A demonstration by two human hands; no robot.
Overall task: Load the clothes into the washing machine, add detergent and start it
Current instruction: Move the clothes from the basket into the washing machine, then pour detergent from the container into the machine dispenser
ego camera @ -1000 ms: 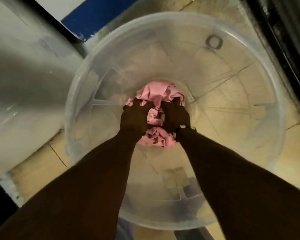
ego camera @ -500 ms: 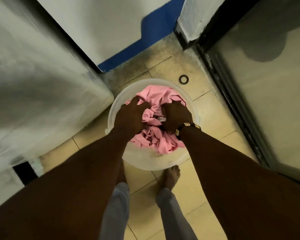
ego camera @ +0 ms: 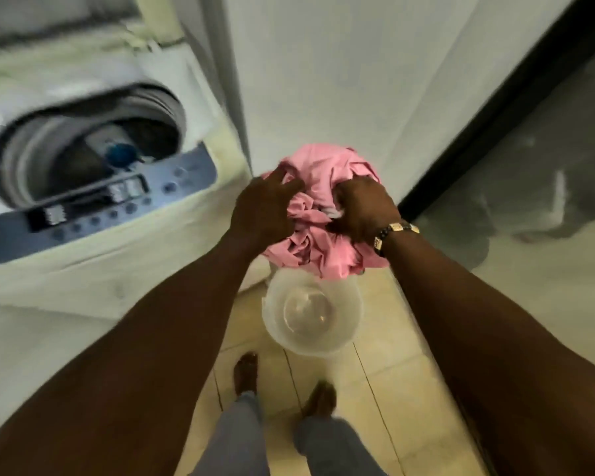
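A bundle of pink clothes (ego camera: 323,180) hangs in the air at chest height, gripped from both sides. My left hand (ego camera: 263,209) clutches its left side and my right hand (ego camera: 363,209), with a bracelet at the wrist, clutches its right side. Below the bundle the clear plastic bucket (ego camera: 311,341) stands on the tiled floor with nothing in it. To the left is the white top-loading washing machine (ego camera: 124,255), lid up, its round drum (ego camera: 83,149) open with dark items and a blue part inside. A blue control panel (ego camera: 93,207) runs along the machine's front edge.
A white wall (ego camera: 340,70) rises straight ahead, close behind the bundle. A black frame (ego camera: 495,108) with a glass panel (ego camera: 529,218) borders the right side. My bare feet (ego camera: 246,371) and grey trouser legs stand on the beige tiles just behind the bucket.
Both hands have lifted the pink clothes up out of the bucket. The view has risen from the bucket to standing height, bringing the open washing machine into view at the left.
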